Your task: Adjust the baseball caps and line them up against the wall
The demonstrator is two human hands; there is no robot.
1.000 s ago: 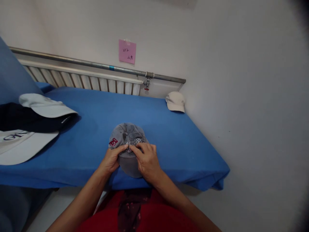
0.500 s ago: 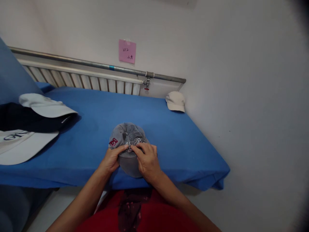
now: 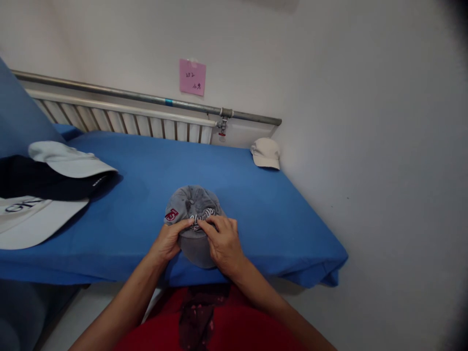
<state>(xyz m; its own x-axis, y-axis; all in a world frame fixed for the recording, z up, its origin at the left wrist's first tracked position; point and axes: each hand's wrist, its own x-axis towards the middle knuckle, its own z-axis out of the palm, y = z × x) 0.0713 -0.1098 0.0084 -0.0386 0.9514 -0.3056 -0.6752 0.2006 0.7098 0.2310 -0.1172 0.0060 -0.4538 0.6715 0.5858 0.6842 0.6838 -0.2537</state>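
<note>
Basically, grey cap (image 3: 192, 234) sits between both hands at the blue cloth's (image 3: 175, 161) near edge, brim pointing that way, long axis roughly fore-aft, neither hand clearly nearer. Left hand (image 3: 170, 241) grips its left side, right hand (image 3: 224, 243) pinches the front-right; fingers underneath hidden, exact hold unclear.

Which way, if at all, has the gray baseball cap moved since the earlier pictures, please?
No, the gray baseball cap shows no visible shift: judged against the red-handled radiator valve, it lies in the same place.
</note>
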